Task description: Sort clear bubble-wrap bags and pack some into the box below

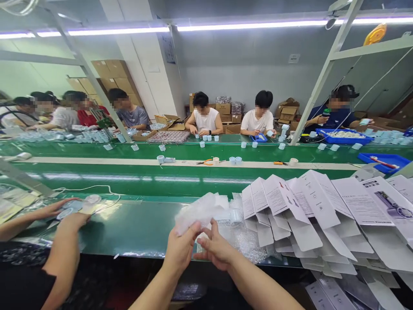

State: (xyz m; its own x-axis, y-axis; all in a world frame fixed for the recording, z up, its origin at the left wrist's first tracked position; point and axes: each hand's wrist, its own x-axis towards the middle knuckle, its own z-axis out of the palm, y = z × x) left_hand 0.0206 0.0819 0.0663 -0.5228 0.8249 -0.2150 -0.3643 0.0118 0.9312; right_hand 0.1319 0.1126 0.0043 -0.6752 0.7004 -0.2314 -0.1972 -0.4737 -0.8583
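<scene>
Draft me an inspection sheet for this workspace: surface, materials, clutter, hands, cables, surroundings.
Surface: green bench, shiny where bare.
Materials: translucent white wrap held up; bubble wrap on the bench to its right.
Clutter: printed cartons overlapping in a large pile at the right, some appearing to overhang the near edge.
Hands: left hand grips the white wrap; right hand close beside it, contact unclear.
Cables: white cable curving across the bench at the left, near a co-worker's hand.
Surroundings: co-workers along the far side; lit tube overhead.
</scene>
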